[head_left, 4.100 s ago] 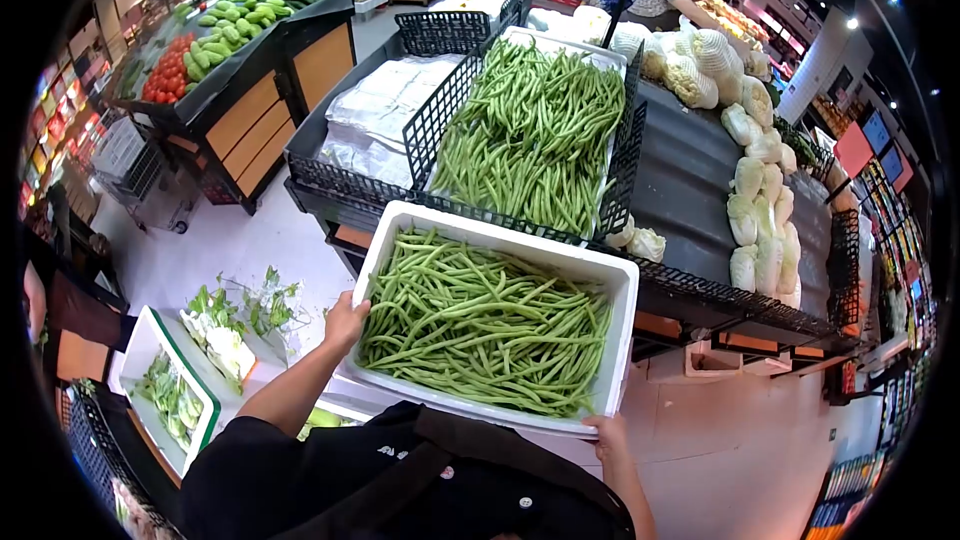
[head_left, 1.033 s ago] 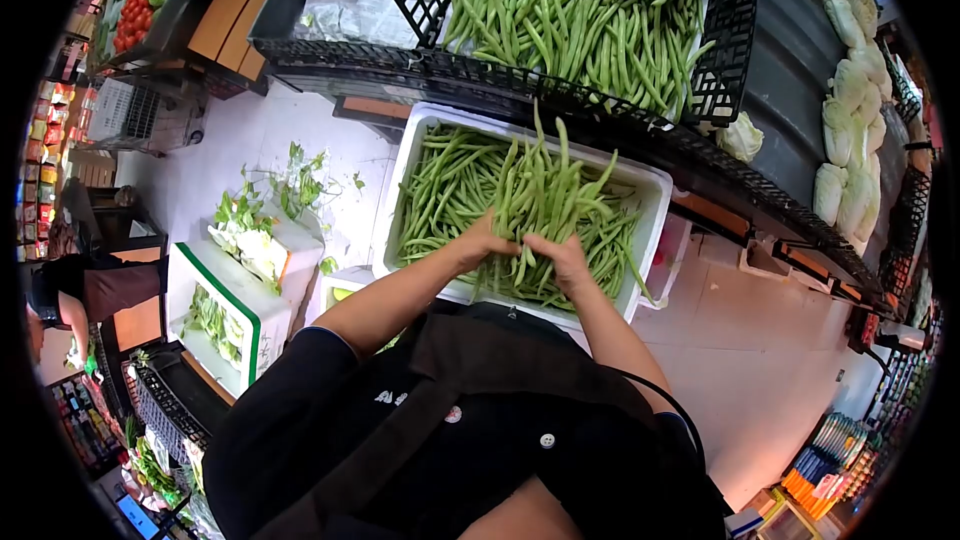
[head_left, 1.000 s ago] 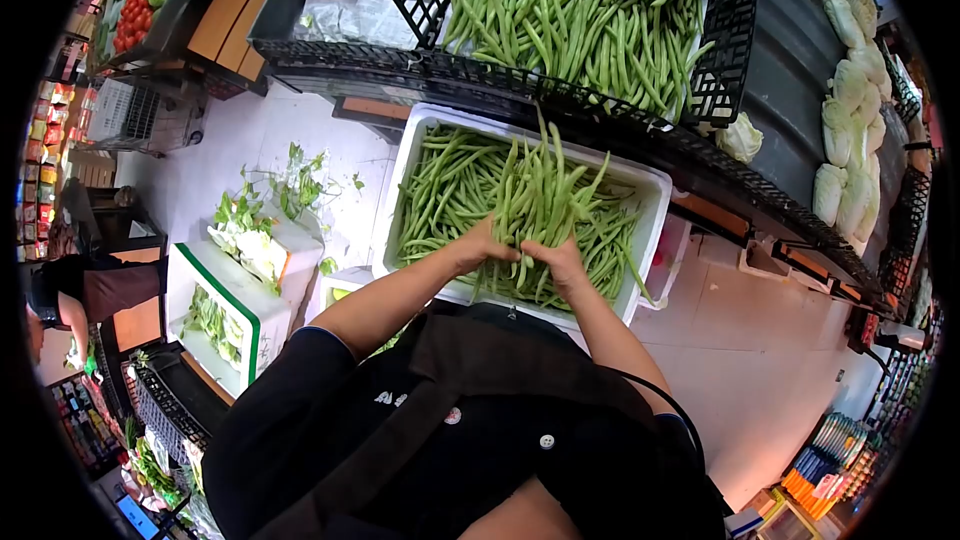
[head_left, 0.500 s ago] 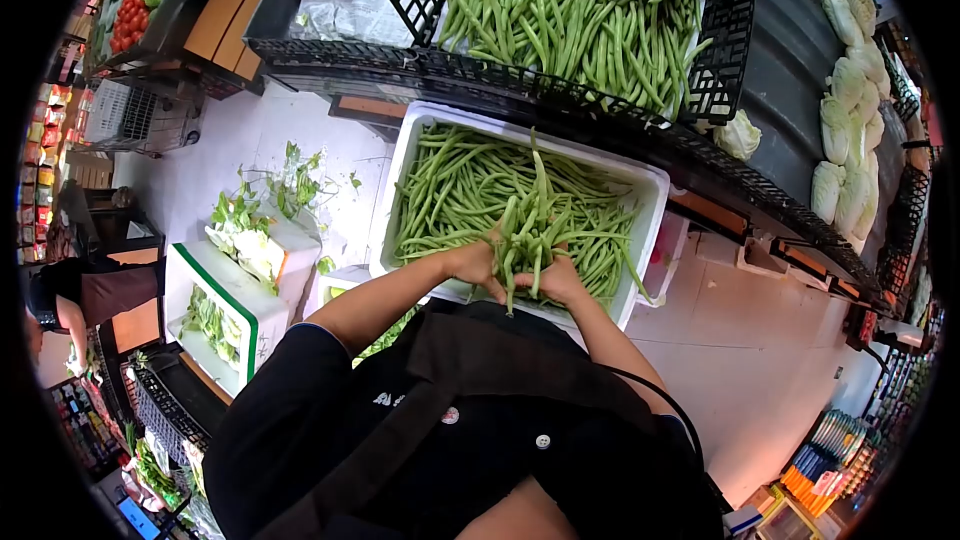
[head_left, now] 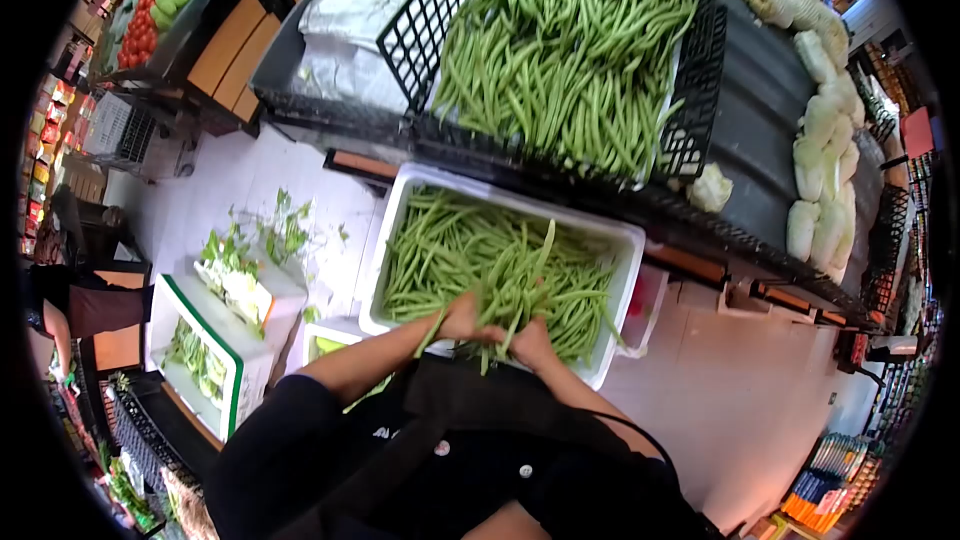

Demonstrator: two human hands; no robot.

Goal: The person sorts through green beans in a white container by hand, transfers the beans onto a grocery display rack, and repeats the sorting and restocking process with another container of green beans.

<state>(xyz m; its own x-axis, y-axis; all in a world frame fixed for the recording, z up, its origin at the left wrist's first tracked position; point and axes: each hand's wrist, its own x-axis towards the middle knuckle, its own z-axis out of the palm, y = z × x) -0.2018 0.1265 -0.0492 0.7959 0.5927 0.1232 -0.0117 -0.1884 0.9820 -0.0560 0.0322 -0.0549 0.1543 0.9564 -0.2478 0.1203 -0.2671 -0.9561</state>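
Both of my hands are over the near side of a white foam box (head_left: 378,280) filled with long green beans (head_left: 450,240). My left hand (head_left: 466,321) is closed around some green beans, and one bean pokes out below its fingers. Close beside it, my right hand (head_left: 533,344) grips the right side of the same loose bunch (head_left: 510,310). Bean ends hang between the two hands, and a longer bean stands up above the bunch. My palms and some fingertips are hidden by the beans.
Beyond the box, a black crate (head_left: 430,20) on a display shelf holds more green beans. Napa cabbages (head_left: 825,170) lie on the right of the shelf. Left of me are foam boxes (head_left: 235,380) with leafy greens. A co-worker (head_left: 90,295) stands at far left.
My view has shifted, so the box and shelf appear lower. The bunch, held upright before, now spreads lower over the beans in the box. Both hands still hold it.
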